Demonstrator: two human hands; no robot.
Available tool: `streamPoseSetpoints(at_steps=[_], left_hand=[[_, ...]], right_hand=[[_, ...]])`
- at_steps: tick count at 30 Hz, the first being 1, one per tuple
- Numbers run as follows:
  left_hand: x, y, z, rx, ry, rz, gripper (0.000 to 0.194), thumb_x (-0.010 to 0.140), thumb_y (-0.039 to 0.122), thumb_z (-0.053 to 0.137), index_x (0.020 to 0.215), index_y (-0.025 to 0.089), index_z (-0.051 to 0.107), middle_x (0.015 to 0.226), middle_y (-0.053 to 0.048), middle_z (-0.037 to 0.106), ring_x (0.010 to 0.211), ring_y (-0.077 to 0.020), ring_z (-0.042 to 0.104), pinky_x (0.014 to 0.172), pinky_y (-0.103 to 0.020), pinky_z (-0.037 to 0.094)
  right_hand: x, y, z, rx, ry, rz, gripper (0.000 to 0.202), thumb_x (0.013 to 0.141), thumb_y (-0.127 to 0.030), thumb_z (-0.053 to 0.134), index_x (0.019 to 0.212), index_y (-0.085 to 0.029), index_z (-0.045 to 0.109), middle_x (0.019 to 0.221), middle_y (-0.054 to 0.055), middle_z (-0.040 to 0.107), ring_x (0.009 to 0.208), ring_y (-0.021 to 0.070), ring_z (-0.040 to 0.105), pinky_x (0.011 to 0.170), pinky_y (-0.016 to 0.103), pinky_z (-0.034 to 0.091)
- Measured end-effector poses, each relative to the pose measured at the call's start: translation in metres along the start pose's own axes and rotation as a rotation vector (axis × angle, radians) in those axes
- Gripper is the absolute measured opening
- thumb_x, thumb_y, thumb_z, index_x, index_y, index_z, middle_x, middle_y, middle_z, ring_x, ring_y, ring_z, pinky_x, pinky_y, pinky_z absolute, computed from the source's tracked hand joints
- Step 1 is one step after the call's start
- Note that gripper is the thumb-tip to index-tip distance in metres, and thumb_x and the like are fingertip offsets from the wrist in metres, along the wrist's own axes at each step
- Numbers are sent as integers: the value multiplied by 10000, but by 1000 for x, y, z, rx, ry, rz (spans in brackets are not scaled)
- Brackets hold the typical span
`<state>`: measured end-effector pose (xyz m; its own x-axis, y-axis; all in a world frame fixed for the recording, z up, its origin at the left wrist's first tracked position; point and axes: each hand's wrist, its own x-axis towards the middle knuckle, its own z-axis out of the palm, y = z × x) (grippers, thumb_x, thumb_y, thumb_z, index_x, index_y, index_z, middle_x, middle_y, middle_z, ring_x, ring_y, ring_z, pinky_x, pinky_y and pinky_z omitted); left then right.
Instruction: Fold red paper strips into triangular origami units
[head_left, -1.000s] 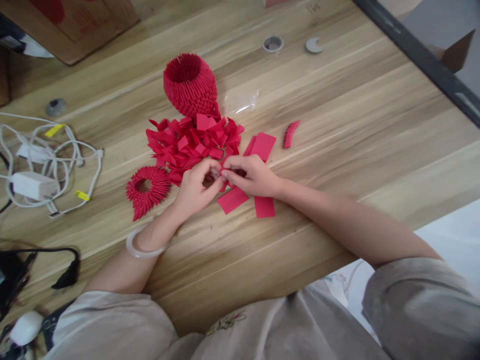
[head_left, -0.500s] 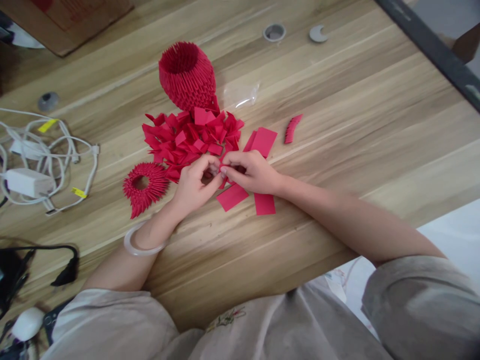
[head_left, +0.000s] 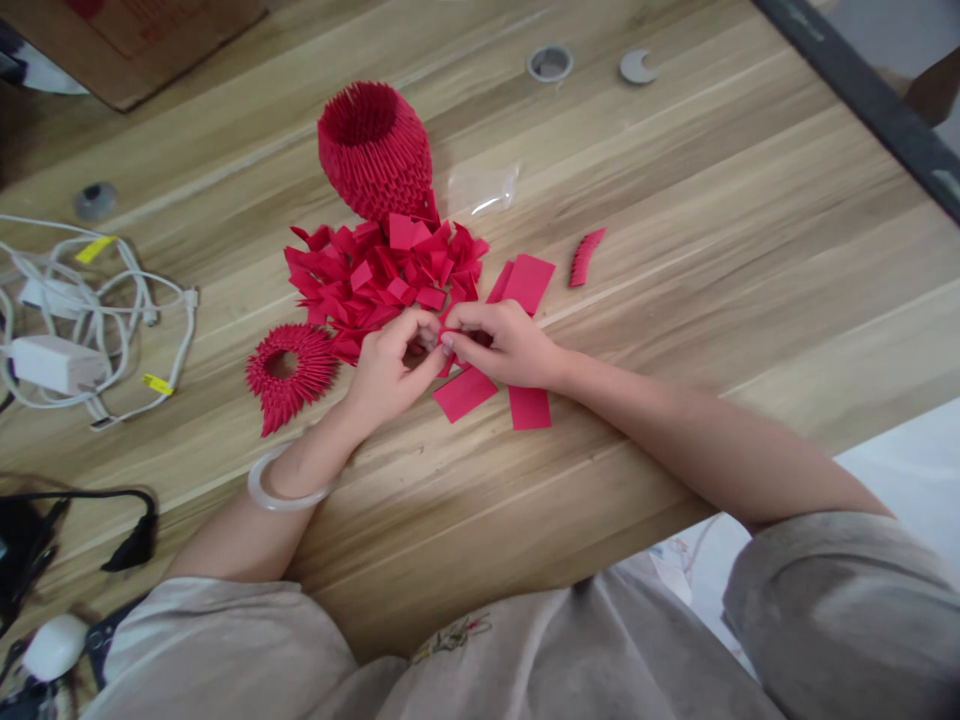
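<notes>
Fingertips of my left hand (head_left: pixel 394 370) and my right hand (head_left: pixel 506 345) meet, both pinched on a small piece of red paper (head_left: pixel 444 333), mostly hidden by the fingers. Under and around my right hand lie flat red paper rectangles (head_left: pixel 531 283). Just beyond my hands is a heap of folded red paper pieces (head_left: pixel 382 270). Left of my left hand sits a red ring of folded paper (head_left: pixel 307 375) with a pointed side. Behind the heap stands a red bowl-shaped piece built of folded paper (head_left: pixel 382 155).
A short curved red paper strip (head_left: pixel 585 257) lies to the right, a clear plastic bag (head_left: pixel 484 190) behind the heap. White cables with a charger (head_left: pixel 56 365) and a black plug (head_left: pixel 133 545) lie at left. A cardboard box (head_left: pixel 142 45) stands at the back left of the wooden table (head_left: pixel 712 260).
</notes>
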<state>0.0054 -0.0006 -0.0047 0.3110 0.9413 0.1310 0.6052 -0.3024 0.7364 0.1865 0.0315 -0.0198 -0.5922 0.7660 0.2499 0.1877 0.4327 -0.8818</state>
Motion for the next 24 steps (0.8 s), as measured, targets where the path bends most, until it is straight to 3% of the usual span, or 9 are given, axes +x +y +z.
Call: streamPoseSetpoints(at_steps=[24], left_hand=[[0, -3, 1, -12, 9, 24, 116, 831, 262, 590, 895, 178, 540, 753, 4, 631, 641, -93, 579, 611, -190, 465]], right_hand=[[1, 2, 2, -14, 26, -32, 175, 862, -222, 498, 759, -108, 582, 587, -28, 518, 537, 53, 417, 556, 182, 303]])
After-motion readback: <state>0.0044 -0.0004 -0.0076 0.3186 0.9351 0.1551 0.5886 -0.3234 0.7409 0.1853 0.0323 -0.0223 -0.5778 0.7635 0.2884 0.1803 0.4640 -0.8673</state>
